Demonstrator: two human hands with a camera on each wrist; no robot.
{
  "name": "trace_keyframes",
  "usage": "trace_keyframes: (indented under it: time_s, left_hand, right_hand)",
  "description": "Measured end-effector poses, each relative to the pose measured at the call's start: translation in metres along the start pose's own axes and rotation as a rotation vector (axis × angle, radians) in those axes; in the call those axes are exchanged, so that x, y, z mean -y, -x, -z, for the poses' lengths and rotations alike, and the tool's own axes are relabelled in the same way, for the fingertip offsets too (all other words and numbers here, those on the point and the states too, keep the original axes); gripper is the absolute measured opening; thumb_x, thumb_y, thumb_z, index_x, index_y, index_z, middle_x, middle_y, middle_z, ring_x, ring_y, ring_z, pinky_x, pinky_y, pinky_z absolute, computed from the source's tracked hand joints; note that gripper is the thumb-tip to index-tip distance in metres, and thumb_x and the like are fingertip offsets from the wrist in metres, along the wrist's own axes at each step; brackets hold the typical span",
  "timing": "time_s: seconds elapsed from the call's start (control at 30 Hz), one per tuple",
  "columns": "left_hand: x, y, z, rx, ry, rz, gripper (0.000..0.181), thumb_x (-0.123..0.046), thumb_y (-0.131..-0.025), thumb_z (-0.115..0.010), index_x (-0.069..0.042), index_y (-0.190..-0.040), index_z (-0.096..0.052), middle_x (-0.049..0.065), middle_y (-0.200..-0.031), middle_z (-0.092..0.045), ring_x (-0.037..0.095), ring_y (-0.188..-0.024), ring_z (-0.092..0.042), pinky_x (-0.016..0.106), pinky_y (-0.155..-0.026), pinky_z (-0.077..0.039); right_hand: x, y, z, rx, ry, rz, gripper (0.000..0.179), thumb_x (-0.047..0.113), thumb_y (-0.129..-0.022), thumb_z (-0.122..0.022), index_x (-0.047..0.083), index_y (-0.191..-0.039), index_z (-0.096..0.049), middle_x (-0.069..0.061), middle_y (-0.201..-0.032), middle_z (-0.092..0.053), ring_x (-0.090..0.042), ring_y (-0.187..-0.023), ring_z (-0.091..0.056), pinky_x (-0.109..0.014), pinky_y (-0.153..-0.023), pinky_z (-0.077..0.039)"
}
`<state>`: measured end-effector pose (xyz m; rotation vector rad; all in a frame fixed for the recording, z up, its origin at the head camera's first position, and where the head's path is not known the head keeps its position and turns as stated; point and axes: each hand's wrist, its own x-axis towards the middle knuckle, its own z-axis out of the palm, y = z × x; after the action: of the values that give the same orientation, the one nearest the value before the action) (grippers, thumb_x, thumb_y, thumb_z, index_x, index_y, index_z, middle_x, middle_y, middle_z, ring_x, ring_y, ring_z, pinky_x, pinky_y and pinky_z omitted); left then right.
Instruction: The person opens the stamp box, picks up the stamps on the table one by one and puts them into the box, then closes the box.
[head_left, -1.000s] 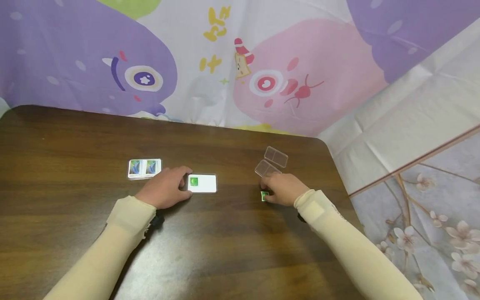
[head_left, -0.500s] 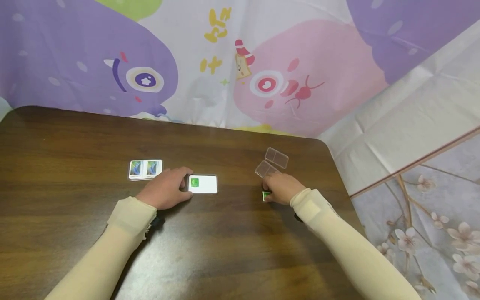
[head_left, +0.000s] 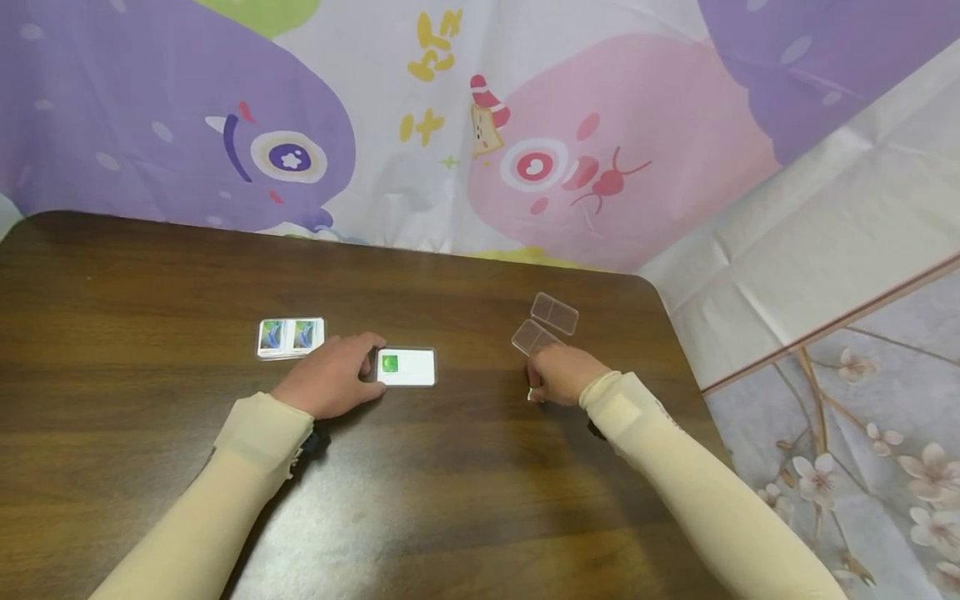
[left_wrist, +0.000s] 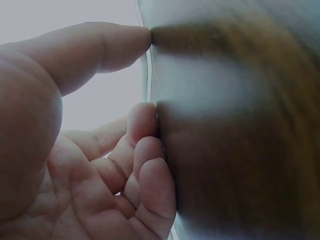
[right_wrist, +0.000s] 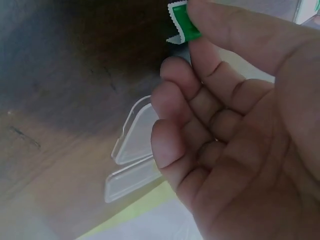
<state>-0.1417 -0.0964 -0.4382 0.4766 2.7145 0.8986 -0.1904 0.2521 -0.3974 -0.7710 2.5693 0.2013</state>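
Note:
My right hand (head_left: 566,373) pinches a small green postage stamp (right_wrist: 186,22) with a white perforated edge between thumb and index finger. The stamp is bent; in the head view the fingers hide most of it. My left hand (head_left: 326,379) holds the left end of a clear plastic stamp case (head_left: 417,368), thumb at its near corner and index finger at its far corner. In that case a white insert bears one green stamp (head_left: 390,363) on its left half; the right half is white. The other left fingertips (left_wrist: 157,187) touch the tabletop.
Two transparent case pieces (head_left: 555,313) lie just beyond my right hand, the nearer one partly behind its fingers. Left of my left hand sits a stack of clear cases (head_left: 288,354) with two blue-green stamps showing. A cartoon-print cloth (head_left: 420,192) hangs behind the brown table (head_left: 420,517).
The green stamp in my right hand has turned from facing up to nearly edge-on in the head view, coming up under the fingers. My left hand and the case have stayed put.

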Motion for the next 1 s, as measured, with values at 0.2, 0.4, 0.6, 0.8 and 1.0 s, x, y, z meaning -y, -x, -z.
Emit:
trace_keyframes:
  time_s: [0.2,0.4,0.6,0.8,1.0]
  left_hand:
    - [0.001,-0.001,-0.001,-0.001,-0.003,0.001,0.063,-0.026,-0.091,-0.076,0.001,-0.143,-0.054,0.006,-0.101,-0.065,0.025,-0.095,-0.059,0.047,-0.085,-0.050]
    - [0.002,-0.002,-0.001,-0.002,-0.009,0.001,0.064,-0.027,-0.090,-0.076,0.001,-0.143,-0.054,0.006,-0.101,-0.065,0.025,-0.094,-0.059,0.047,-0.084,-0.050]
    - [0.003,-0.002,-0.002,0.004,-0.005,0.006,0.064,-0.028,-0.091,-0.075,0.001,-0.144,-0.053,0.006,-0.102,-0.066,0.025,-0.096,-0.060,0.047,-0.084,-0.050]
    - [0.003,-0.002,-0.002,0.003,-0.005,0.006,0.064,-0.028,-0.091,-0.076,0.000,-0.144,-0.053,0.006,-0.103,-0.066,0.026,-0.097,-0.060,0.048,-0.086,-0.050]
    - [0.003,-0.002,-0.002,0.004,-0.004,0.009,0.064,-0.028,-0.091,-0.075,0.000,-0.144,-0.053,0.006,-0.103,-0.066,0.026,-0.098,-0.060,0.048,-0.086,-0.050]
  right_hand:
    - [-0.001,0.003,-0.001,-0.002,-0.051,0.063,0.017,0.020,-0.093,-0.075,0.016,-0.082,-0.063,0.005,-0.079,-0.061,-0.012,-0.072,-0.057,-0.034,-0.072,-0.051]
    - [-0.004,0.001,-0.002,0.024,-0.196,0.087,0.019,0.018,-0.092,-0.078,0.016,-0.092,-0.059,0.005,-0.081,-0.057,-0.012,-0.075,-0.053,-0.031,-0.071,-0.046]
    - [-0.009,-0.006,-0.005,0.009,-0.259,0.143,0.016,0.018,-0.091,-0.080,0.016,-0.088,-0.064,0.006,-0.080,-0.059,-0.009,-0.074,-0.052,-0.029,-0.070,-0.046]
    - [-0.010,-0.006,0.000,0.006,-0.327,0.177,0.011,0.019,-0.092,-0.078,0.019,-0.084,-0.071,0.013,-0.079,-0.064,-0.005,-0.074,-0.055,-0.027,-0.072,-0.049]
    - [-0.005,-0.008,0.002,0.043,-0.418,0.177,0.007,0.022,-0.094,-0.077,0.021,-0.087,-0.078,0.012,-0.073,-0.070,-0.006,-0.066,-0.062,-0.025,-0.062,-0.051]
